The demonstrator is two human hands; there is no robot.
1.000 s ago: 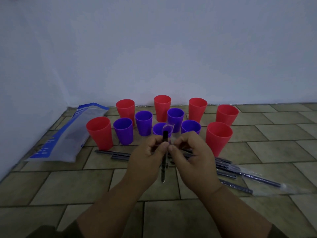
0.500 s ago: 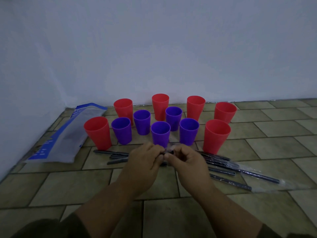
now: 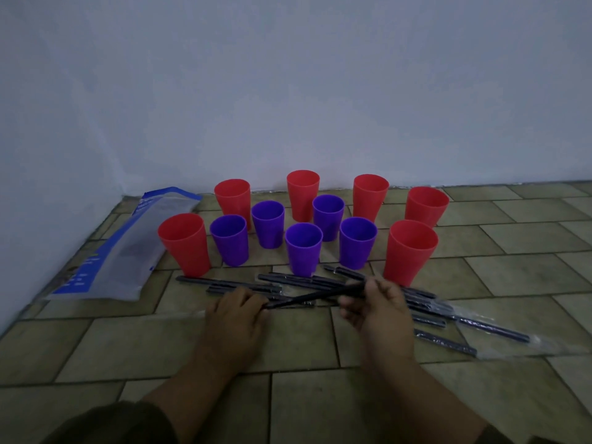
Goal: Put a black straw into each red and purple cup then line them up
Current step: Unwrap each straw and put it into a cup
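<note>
Black straw (image 3: 315, 294): we hold it between both hands, just in front of the front purple cup (image 3: 303, 248). Our left hand (image 3: 235, 312) pinches the lower end, in front of that cup and to its left. Our right hand (image 3: 381, 307) grips the higher end with curled fingers, in front of the cup and to its right. The hands are apart, joined only by the straw, which slopes upward from left to right.

Loose straws (image 3: 243, 286) lie on the tiled floor (image 3: 320, 395) directly in front of the front purple cup, spreading to both sides of it. The held straw crosses over them. Further to the cup's right and nearer to us, several straws lie in a clear wrapper (image 3: 512, 342).

Four more purple cups (image 3: 267, 224) stand upright beside and behind the front purple cup, two on each side. Six red cups (image 3: 410, 248) stand upright in an outer arc around them: one to the far left, one to the right, four behind near the wall (image 3: 288, 91).

A blue-and-white bag (image 3: 125, 251) lies flat, well to the left of the front purple cup.
</note>
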